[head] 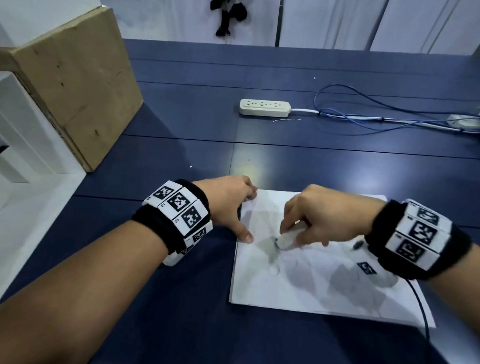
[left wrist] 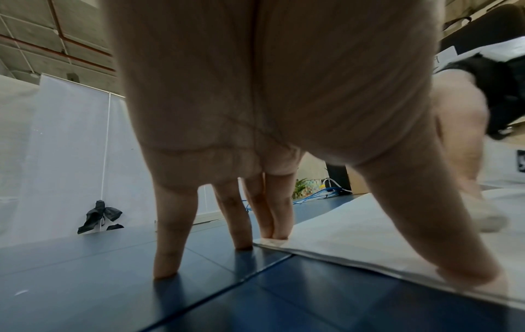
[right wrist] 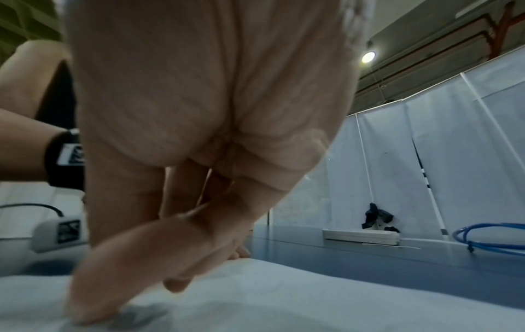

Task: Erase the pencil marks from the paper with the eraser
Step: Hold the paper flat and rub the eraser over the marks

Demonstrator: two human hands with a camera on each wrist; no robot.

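Head view: the right hand [head: 316, 216] pinches the white eraser [head: 287, 238], whose tip meets a grey pencil smudge [head: 271, 243] on the paper [head: 311, 288] lying on the blue bench [head: 180, 119]. The left hand [head: 228, 201] spreads straight fingers on the paper's left edge.

Left wrist view: fingertips [left wrist: 277, 233] and thumb press the paper.

Right wrist view: the grip hides the eraser; the smudge [right wrist: 136, 314] lies under the fingertips.

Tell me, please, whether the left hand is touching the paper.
Touching. The left wrist view shows the left hand's thumb tip and two fingertips planted on the paper's edge; the head view agrees.
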